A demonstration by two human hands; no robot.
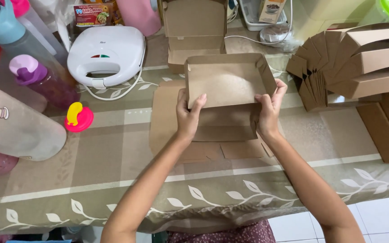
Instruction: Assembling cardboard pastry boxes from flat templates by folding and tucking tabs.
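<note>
While flat brown cardboard blanks lie below the wrists, the left hand and right hand grip the two side walls of a half-folded cardboard box, fingers closed on them, apparently to keep the walls upright. Beyond the fingertips stands an open finished box; right of them, stacked folded boxes; left, a white sandwich press below a red-and-green packet.
</note>
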